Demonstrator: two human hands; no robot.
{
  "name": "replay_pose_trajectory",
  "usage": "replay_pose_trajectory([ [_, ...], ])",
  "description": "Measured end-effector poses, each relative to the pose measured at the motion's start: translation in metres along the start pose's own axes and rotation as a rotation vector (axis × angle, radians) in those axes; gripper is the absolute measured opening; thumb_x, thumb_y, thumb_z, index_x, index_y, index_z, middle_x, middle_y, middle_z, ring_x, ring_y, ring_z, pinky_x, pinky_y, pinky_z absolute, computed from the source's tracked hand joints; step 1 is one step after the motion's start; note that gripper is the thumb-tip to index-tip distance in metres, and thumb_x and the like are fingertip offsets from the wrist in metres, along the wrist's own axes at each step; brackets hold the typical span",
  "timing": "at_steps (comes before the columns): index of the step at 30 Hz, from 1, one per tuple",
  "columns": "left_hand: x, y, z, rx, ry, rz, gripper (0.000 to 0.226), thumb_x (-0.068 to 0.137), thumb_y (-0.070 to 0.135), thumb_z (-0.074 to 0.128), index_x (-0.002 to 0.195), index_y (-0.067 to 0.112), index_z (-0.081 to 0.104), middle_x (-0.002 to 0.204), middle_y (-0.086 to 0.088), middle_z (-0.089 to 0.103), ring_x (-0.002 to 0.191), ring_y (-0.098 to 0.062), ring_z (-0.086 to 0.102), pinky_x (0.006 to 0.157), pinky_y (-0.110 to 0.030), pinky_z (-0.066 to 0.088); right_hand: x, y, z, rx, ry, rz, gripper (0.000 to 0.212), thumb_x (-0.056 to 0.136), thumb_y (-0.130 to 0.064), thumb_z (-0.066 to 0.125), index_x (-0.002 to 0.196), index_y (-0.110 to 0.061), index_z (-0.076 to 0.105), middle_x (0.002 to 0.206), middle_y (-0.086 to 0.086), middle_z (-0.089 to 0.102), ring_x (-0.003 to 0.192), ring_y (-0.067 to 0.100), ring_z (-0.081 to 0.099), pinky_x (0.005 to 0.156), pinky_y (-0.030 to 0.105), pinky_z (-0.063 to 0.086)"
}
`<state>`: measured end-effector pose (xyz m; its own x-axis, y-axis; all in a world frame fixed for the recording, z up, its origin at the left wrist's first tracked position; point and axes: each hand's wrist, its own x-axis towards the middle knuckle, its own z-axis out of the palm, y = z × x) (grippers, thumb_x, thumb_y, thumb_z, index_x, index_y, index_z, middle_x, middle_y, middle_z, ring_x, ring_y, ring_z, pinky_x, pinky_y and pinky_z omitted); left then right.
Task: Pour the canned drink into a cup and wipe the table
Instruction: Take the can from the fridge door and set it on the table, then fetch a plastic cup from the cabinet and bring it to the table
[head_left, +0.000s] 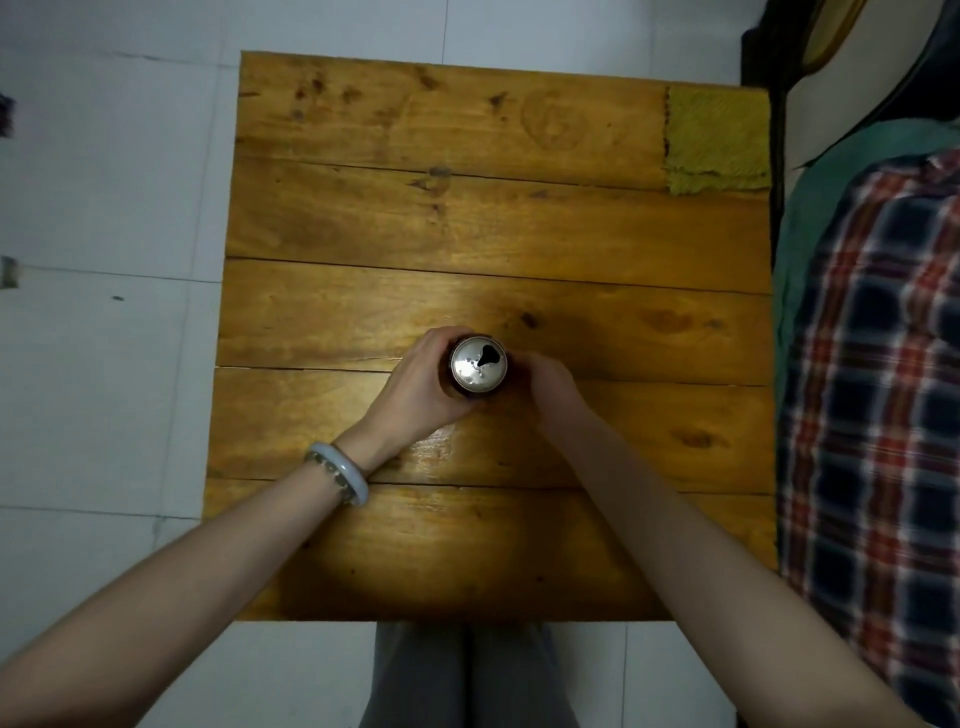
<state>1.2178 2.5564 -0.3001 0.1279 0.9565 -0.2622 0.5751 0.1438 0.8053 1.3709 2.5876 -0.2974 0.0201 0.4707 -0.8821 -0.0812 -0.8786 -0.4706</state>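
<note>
The can stands upright in the middle of the wooden surface, a bit nearer to the person than to the far edge. Its top faces up and the drinking hole is already open, a dark little gap in the shiny lid.

The left hand is wrapped round the left side of the can, with the fingers curled tight on it. The right hand sits right against the other side with bent fingers. I cannot tell if it grips the can, only touches it, or holds something small.

I see no cup anywhere, so I think the pouring has not begun. That is the first worry: with nowhere to pour, the drink could end up on the wood. The can is open, so a quick lift or a bump could slosh drink out of the hole. If the drink is fizzy, a fast tip could make it foam over. Spilled drink could run into the cracks between the boards and be hard to get out.

The yellow-green cloth lies flat in the far right corner, well apart from the can. It is a long reach, and an arm going for it could knock the can over.

I can read no name or words. Only the lid shows, and its tiny raised marks are too small to read.
</note>
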Motion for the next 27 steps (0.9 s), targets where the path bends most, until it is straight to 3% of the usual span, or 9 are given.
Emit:
replay_pose_trajectory([
  [4,0.003,-0.006,0.001,-0.004,-0.029,-0.008,0.076,0.06,0.023,0.087,0.124,0.021,0.048,0.121,0.008,0.053,0.113,-0.011,0.05,0.096,-0.025,0.041,0.002,0.001,0.001,-0.051,-0.015,-0.019,0.019,0.087,-0.01,0.051,0.087,-0.01,0.07,0.103,0.015,0.068,0.095,0.026,0.063,0.09,0.041,0.049],
  [8,0.001,-0.006,-0.002,0.032,-0.087,-0.055,0.089,0.059,0.026,0.088,0.133,0.02,0.04,0.129,0.002,0.052,0.119,-0.014,0.049,0.1,-0.027,0.039,-0.006,-0.003,-0.002,-0.327,-0.004,-0.159,0.029,0.091,-0.011,0.045,0.11,-0.005,0.067,0.115,0.015,0.066,0.107,0.028,0.06,0.092,0.037,0.047],
  [10,-0.005,-0.003,-0.009,0.081,-0.12,-0.124,0.101,0.061,0.029,0.088,0.142,0.019,0.029,0.139,-0.002,0.045,0.127,-0.017,0.042,0.102,-0.024,0.034,-0.017,-0.007,-0.007,-0.508,0.019,-0.24,0.033,0.092,-0.007,0.04,0.116,-0.004,0.063,0.103,0.013,0.066,0.089,0.024,0.062,0.079,0.035,0.048],
  [12,-0.014,0.004,-0.019,0.165,-0.132,-0.177,0.104,0.065,0.029,0.085,0.146,0.017,0.021,0.146,-0.006,0.038,0.134,-0.022,0.034,0.107,-0.03,0.031,-0.034,-0.014,-0.011,-0.68,0.03,-0.295,0.035,0.092,-0.008,0.04,0.122,-0.004,0.058,0.093,0.01,0.062,0.071,0.014,0.054,0.064,0.029,0.042],
  [16,-0.038,0.034,-0.049,0.374,-0.075,-0.141,0.092,0.075,0.031,0.076,0.146,0.011,0.02,0.149,-0.01,0.032,0.137,-0.024,0.028,0.112,-0.034,0.025,-0.081,-0.033,-0.016,-1.029,0.037,-0.47,0.044,0.092,-0.012,0.049,0.135,-0.008,0.045,0.136,0.012,0.05,0.117,0.026,0.051,0.088,0.029,0.04],
  [21,-0.088,0.083,-0.087,0.676,0.032,0.005,0.085,0.084,0.038,0.064,0.147,0.009,0.016,0.154,-0.01,0.022,0.141,-0.025,0.022,0.114,-0.038,0.018,-0.156,-0.056,-0.007,-1.234,0.035,-0.658,0.052,0.092,-0.013,0.05,0.141,-0.012,0.036,0.143,0.009,0.041,0.131,0.024,0.037,0.107,0.036,0.031],
  [24,-0.125,0.111,-0.109,0.823,0.126,0.081,0.084,0.079,0.035,0.069,0.144,0.002,0.027,0.149,-0.017,0.032,0.137,-0.031,0.031,0.112,-0.043,0.023,-0.2,-0.068,0.008,-1.367,0.036,-0.792,0.051,0.09,-0.014,0.049,0.14,-0.009,0.037,0.137,0.012,0.046,0.127,0.026,0.041,0.102,0.035,0.035],
  [27,-0.158,0.13,-0.129,0.884,0.247,0.071,0.091,0.057,0.034,0.085,0.131,-0.002,0.047,0.131,-0.021,0.053,0.119,-0.035,0.053,0.101,-0.047,0.039,-0.241,-0.071,0.028,-1.472,0.051,-0.955,0.052,0.088,-0.016,0.049,0.138,-0.008,0.036,0.132,0.013,0.049,0.122,0.028,0.045,0.096,0.037,0.042],
])
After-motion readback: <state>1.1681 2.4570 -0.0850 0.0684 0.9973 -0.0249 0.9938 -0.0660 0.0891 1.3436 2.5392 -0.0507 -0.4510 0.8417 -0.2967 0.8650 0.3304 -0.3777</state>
